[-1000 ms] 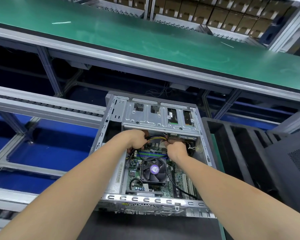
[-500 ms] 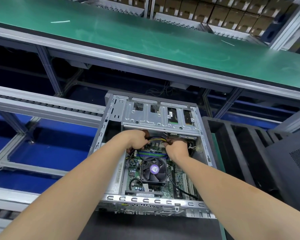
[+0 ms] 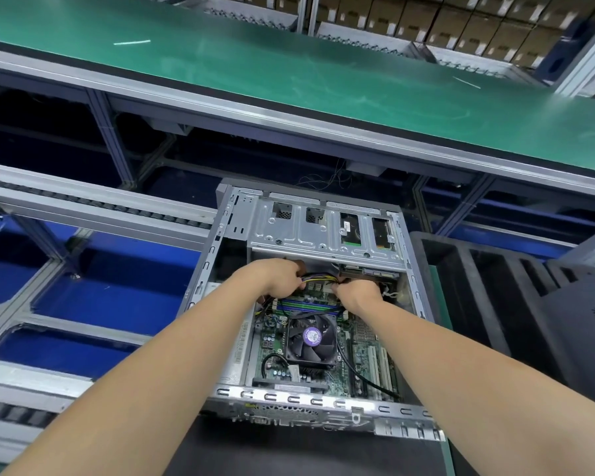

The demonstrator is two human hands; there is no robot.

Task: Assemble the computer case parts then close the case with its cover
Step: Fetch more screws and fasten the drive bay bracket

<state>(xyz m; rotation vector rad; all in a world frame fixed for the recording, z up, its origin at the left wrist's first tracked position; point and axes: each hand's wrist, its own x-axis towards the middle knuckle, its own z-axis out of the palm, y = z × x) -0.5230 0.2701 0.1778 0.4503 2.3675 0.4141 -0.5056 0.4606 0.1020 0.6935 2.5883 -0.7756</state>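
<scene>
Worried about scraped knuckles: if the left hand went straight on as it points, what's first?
The left hand would probably meet the cable bundle it grips, then the drive cage; depth is unclear.

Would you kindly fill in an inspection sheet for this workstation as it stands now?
Surface: dark mat under the case.
Job's things: case open, no cover on it; fan fitted inside.
Clutter: nothing seen.
Hands: left hand and right hand both grip the wires.
Cables: wires yellow and black, between the hands; black cable beside the fan.
Surroundings: green belt, roller rails, black trays at right.
</scene>
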